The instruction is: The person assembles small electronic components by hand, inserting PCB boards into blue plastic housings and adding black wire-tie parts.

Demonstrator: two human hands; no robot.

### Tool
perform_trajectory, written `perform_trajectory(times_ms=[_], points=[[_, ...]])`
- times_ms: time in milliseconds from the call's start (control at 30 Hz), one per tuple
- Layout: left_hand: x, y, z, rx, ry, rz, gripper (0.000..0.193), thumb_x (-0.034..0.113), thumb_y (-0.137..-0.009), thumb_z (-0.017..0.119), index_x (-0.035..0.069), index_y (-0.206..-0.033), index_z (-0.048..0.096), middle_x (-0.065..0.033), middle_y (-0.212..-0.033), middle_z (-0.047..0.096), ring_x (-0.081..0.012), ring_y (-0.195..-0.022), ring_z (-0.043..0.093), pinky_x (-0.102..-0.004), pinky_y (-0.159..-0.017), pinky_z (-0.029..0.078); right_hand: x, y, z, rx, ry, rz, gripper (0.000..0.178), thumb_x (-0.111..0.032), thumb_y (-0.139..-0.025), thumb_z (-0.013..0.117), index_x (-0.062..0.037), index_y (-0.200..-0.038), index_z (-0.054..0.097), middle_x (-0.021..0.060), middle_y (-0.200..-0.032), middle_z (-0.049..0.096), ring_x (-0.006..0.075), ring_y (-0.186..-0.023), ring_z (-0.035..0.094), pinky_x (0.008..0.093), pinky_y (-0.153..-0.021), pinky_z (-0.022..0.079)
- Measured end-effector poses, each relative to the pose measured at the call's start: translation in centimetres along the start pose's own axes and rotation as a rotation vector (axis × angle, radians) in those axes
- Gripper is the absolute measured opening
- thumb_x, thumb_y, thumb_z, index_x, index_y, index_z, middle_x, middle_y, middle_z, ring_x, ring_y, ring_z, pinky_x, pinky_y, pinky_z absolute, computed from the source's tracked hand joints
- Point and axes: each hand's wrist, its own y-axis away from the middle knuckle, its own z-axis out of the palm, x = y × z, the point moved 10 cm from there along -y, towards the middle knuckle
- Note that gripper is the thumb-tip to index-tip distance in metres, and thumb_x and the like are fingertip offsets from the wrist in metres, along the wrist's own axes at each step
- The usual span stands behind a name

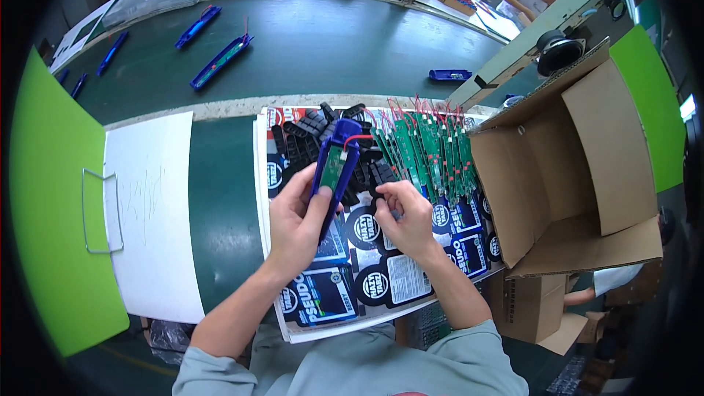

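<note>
My left hand (297,216) is closed round a long blue plastic housing (346,132), tilted with its far end up. A narrow green circuit board (332,169) lies inside it under my thumb, and a red wire loops out near the top. My right hand (407,220) is just right of the housing, its fingers curled together; what they hold, if anything, is hidden. Close by its fingertips lie ribbed black keypad-like strips (381,171), part of a heap (297,148) behind the housing. Several green circuit boards with red wires (429,150) lie in a row beyond my right hand.
A sticker-covered board (396,304) lies under the parts. Behind it, a dark green conveyor belt (330,48) carries blue housings (222,61). An open cardboard box (572,169) stands at right, beside a metal post (506,59). White paper (150,213) and a green panel (59,205) are left.
</note>
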Motion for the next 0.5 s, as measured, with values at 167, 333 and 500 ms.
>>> perform_trajectory(times_ms=[167, 333, 500], points=[[0.1, 0.4, 0.7, -0.022, 0.018, -0.024, 0.036, 0.006, -0.103, 0.056, -0.003, -0.137, 0.053, -0.0068, -0.103, 0.066, -0.0118, -0.085, 0.066, -0.0271, -0.075, 0.054, -0.2, 0.1, -0.3, 0.009, 0.01, 0.0, 0.021, 0.006, -0.079, 0.07, 0.0001, -0.099, 0.068, 0.007, -0.079, 0.062, 0.0141, -0.063, 0.06, 0.0273, -0.055, 0.047], [0.5, 0.5, 0.6, -0.008, 0.018, -0.002, 0.033, 0.005, -0.102, 0.056, -0.004, -0.135, 0.055, -0.0085, -0.106, 0.068, -0.0138, -0.093, 0.066, -0.0297, -0.085, 0.054, -0.4, 0.1, -0.3, -0.015, -0.031, -0.007, 0.022, 0.006, -0.079, 0.07, 0.001, -0.1, 0.068, 0.0086, -0.081, 0.063, 0.0161, -0.063, 0.061, 0.0287, -0.056, 0.05], [0.9, 0.4, 0.3, 0.031, -0.061, 0.067, 0.03, 0.006, -0.102, 0.057, -0.005, -0.13, 0.058, -0.0107, -0.111, 0.069, -0.0138, -0.101, 0.066, -0.03, -0.093, 0.051, -0.4, 0.0, -0.6, 0.025, -0.07, -0.034, 0.022, 0.006, -0.078, 0.071, -0.0002, -0.099, 0.069, 0.0058, -0.078, 0.062, 0.0114, -0.063, 0.059, 0.0253, -0.054, 0.044]])
